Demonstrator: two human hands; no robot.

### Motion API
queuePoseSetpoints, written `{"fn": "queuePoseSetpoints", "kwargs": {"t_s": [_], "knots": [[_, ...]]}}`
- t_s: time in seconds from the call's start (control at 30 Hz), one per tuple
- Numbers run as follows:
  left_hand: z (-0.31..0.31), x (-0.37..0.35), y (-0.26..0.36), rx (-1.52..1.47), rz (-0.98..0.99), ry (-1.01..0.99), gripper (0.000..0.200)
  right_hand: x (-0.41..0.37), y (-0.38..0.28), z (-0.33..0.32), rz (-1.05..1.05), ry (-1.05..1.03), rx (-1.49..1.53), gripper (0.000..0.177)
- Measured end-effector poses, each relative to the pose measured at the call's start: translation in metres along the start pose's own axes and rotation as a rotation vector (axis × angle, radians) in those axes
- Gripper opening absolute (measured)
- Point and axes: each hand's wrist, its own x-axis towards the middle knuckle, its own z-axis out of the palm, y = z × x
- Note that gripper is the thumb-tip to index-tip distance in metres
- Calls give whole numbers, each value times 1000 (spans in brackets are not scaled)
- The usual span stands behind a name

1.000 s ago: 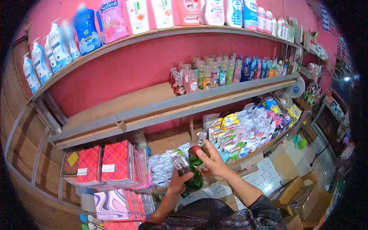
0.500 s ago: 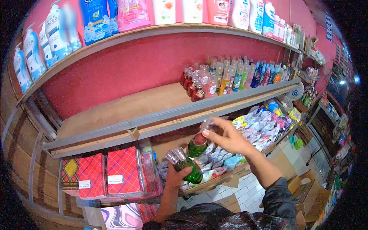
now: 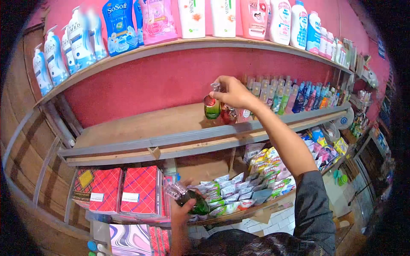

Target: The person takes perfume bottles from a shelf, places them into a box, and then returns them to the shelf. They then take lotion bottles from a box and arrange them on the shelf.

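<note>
My right hand (image 3: 230, 91) pinches a green perfume bottle (image 3: 212, 109) by its clear cap, upright over the middle shelf (image 3: 145, 121). Just right of that bottle stand red bottles (image 3: 229, 116), partly hidden behind my hand and forearm. Lower down, my left hand (image 3: 183, 211) is wrapped around more green bottles (image 3: 197, 206) with clear caps, tilted to the left. These are held in front of the lower shelf, close to white and green packets (image 3: 230, 196).
Rows of spray bottles (image 3: 277, 96) fill the right of the middle shelf. Pump bottles (image 3: 79, 42) and pouches (image 3: 121, 27) line the upper shelf. Red plaid books (image 3: 141, 190) are stacked at lower left. The shelf's grey front rail (image 3: 128, 145) runs across below my right hand.
My right hand has lifted one green bottle up from beside the others to above the middle shelf, next to the red ones. My left hand stays low with its bottles. The view has shifted slightly.
</note>
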Motion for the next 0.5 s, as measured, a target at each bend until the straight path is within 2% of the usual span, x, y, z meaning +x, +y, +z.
{"fn": "queuePoseSetpoints", "kwargs": {"t_s": [0.2,0.33,0.5], "knots": [[6,-17,4,97,-19,121,82,17,23,20,75,-160,-226,34],[12,-22,2,102,-6,174,81,19,41,34,133,-213,-221,30],[13,-22,-1,154,-19,147,77,24,56,51,166,-225,-283,31]]}}
